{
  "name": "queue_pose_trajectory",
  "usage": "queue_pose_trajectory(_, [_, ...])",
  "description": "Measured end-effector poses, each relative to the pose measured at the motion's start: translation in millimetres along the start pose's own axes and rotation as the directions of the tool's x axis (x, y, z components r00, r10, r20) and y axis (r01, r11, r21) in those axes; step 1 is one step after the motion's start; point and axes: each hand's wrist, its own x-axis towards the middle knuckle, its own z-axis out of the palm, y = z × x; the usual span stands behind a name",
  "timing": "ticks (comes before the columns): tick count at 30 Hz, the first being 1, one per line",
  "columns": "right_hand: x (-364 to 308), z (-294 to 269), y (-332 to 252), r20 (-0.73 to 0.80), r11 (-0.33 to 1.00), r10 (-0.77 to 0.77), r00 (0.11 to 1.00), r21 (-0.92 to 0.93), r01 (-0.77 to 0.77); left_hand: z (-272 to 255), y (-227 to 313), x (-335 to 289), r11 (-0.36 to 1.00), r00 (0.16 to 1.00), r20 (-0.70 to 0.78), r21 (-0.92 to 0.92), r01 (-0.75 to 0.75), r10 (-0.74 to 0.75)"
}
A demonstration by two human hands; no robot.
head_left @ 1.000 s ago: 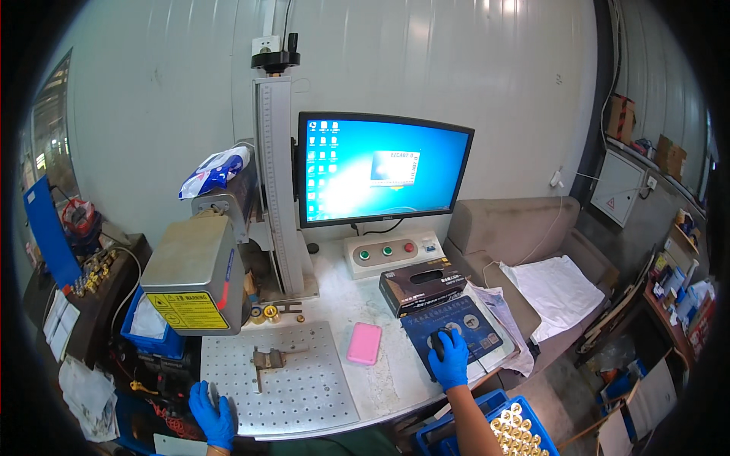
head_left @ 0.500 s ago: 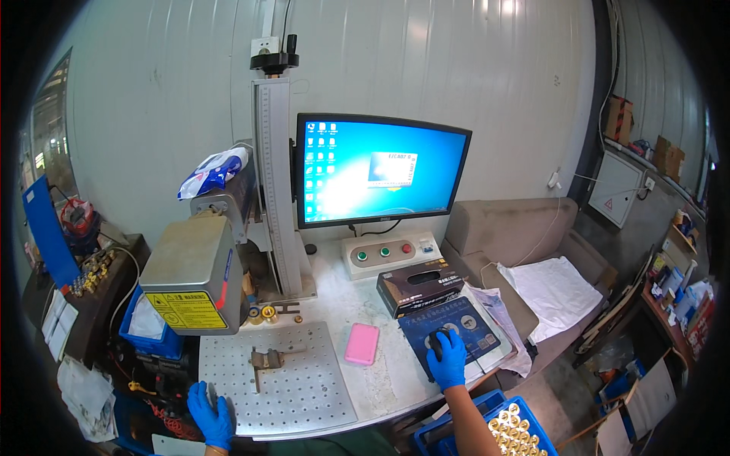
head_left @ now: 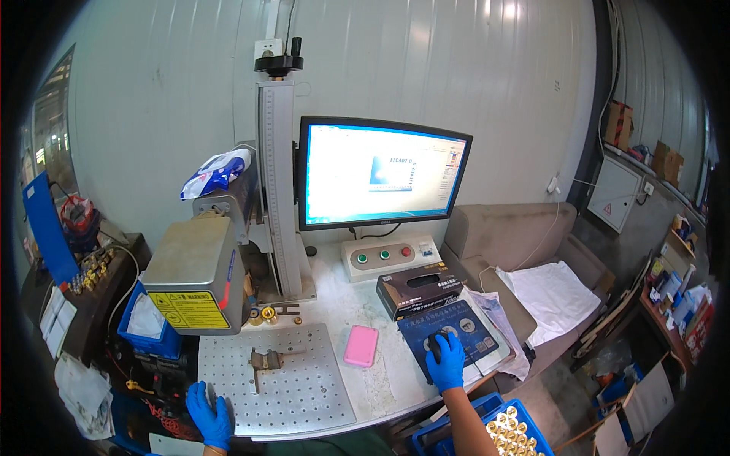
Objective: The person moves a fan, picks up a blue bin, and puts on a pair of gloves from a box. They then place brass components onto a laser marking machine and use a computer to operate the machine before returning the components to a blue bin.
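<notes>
In a blue glove, my right hand (head_left: 446, 365) rests over a black computer mouse (head_left: 436, 343) on a dark blue mouse pad (head_left: 473, 340). My left hand (head_left: 208, 416), gloved too, lies with its fingers stretched out at the near left corner of a perforated metal plate (head_left: 304, 399) and holds nothing. A small metal fixture (head_left: 267, 360) sits on that plate, under a grey machine head (head_left: 190, 273) with a yellow label. Behind the table, a monitor (head_left: 383, 175) shows a pale program window with a small box in its middle.
Right of the plate lies a pink case (head_left: 361, 346). A dark glove box (head_left: 420, 289) stands before a control box (head_left: 390, 254) with coloured buttons. Brass parts (head_left: 511, 433) fill a blue crate at the table's near right. A sofa (head_left: 509, 228) stands beyond the table's right side.
The monitor has gone from a blue desktop with icons to a pale program window, with the small box still in the middle. My hands have hardly moved.
</notes>
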Motion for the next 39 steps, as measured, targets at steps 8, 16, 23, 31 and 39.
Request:
queue_pose_trajectory(8, [0.2, -0.4, 3.4, -0.024, 0.999, -0.017, 1.0, -0.029, 0.016, 1.7, 1.7, 2.3, 1.0, 1.0, 0.008, -0.007, 0.014, -0.014])
queue_pose_trajectory(16, [1.5, 5.0, 5.2, -0.059, 0.999, -0.031, 0.998, 0.028, 0.033, 4.0, -5.3, -0.3, 1.0, 1.0, 0.004, -0.002, 0.017, -0.017])
queue_pose_trajectory(23, [0.4, 5.3, 5.4, -0.064, 1.0, -0.02, 0.998, 0.012, 0.02, 6.4, -12.3, -1.4, 1.0, 1.0, 0.0, -0.007, 0.015, -0.015])
queue_pose_trajectory(31, [-1.5, 2.8, 4.9, -0.073, 1.0, -0.025, 0.997, -0.012, 0.025, 4.7, -14.8, -3.6, 0.999, 1.0, -0.011, -0.029, 0.019, -0.02])
queue_pose_trajectory(39, [-1.2, 4.8, 7.7, -0.062, 1.0, -0.01, 0.998, 0.017, 0.011, 3.5, -7.2, -1.0, 1.0, 1.0, -0.001, -0.026, 0.018, -0.018])
